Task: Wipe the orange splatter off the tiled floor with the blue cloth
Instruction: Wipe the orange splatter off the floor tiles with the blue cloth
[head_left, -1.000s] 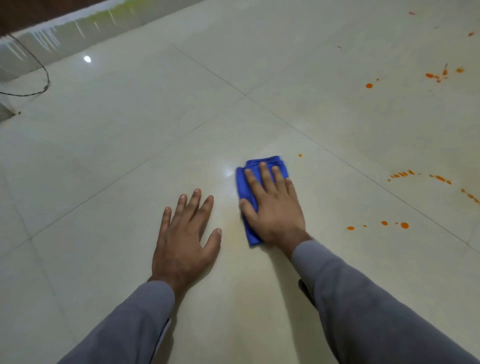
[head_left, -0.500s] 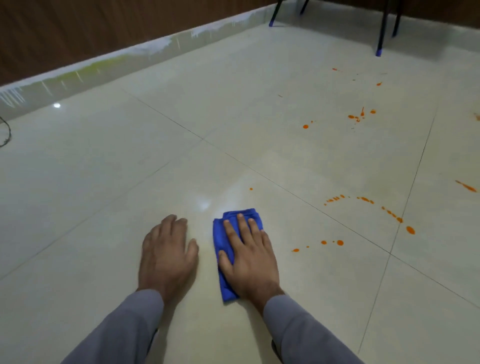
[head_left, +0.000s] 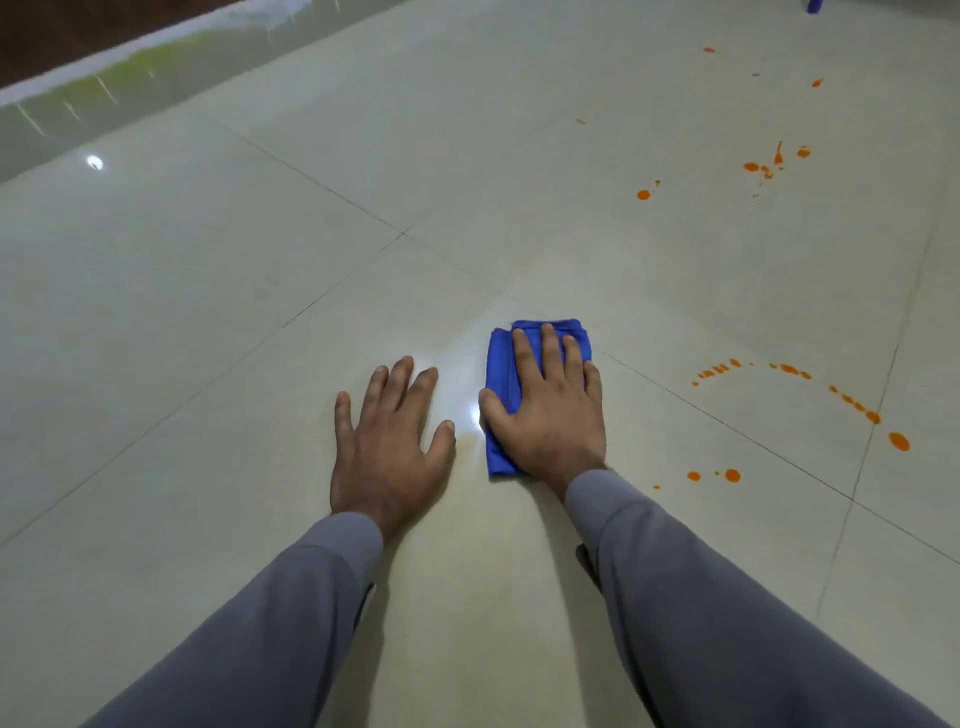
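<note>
A folded blue cloth (head_left: 500, 364) lies flat on the pale tiled floor (head_left: 260, 312). My right hand (head_left: 550, 415) presses down on it with straight fingers, covering most of it. My left hand (head_left: 389, 441) rests flat on the bare tile just left of the cloth, fingers spread. Orange splatter shows to the right: an arc of drops (head_left: 789, 370), a larger drop (head_left: 898, 441), two small drops (head_left: 731, 475) near my right sleeve. More orange spots (head_left: 751, 167) lie farther back. The cloth is apart from all of them.
A pale skirting strip (head_left: 130, 67) under a dark wall runs along the far left. A blue foot of some furniture leg (head_left: 813, 5) shows at the top right. Grout lines cross the floor. My grey sleeves fill the lower part of the view.
The small orange dot seen beyond the cloth earlier is no longer visible. My left fingers, curled half a second ago, are flat and spread again. The view has tilted down.
</note>
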